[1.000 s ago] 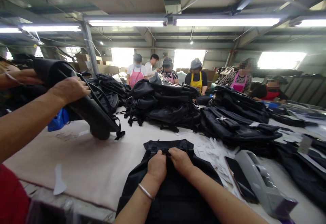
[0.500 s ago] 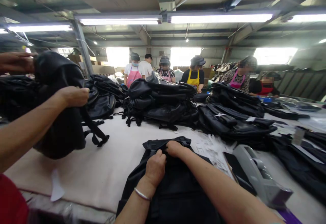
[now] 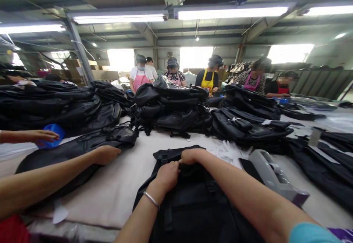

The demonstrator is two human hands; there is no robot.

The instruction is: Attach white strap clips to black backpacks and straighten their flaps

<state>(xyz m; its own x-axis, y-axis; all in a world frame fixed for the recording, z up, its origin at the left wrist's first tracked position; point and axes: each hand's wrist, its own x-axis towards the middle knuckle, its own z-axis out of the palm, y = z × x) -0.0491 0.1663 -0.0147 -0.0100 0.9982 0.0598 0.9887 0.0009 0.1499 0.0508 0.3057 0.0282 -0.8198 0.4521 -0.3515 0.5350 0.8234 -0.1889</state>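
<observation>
A black backpack (image 3: 193, 202) lies flat on the cloth-covered table (image 3: 121, 184) right in front of me. My left hand (image 3: 167, 175), with a silver bangle at the wrist, is closed on the fabric near the bag's top edge. My right hand (image 3: 190, 155) is closed on the same top edge, just beside the left one. What the fingers pinch there is hidden under the hands.
A co-worker's arm (image 3: 55, 173) on my left presses another black bag (image 3: 74, 151) flat; their far hand touches a blue container (image 3: 52, 134). Stacks of black backpacks (image 3: 171, 108) fill the table's middle and back. A grey tape dispenser (image 3: 273, 176) sits at right. Several aproned people stand behind.
The co-worker lowered the bag they held up and laid it flat on the table. My hands stayed at my bag's top edge, shifting slightly.
</observation>
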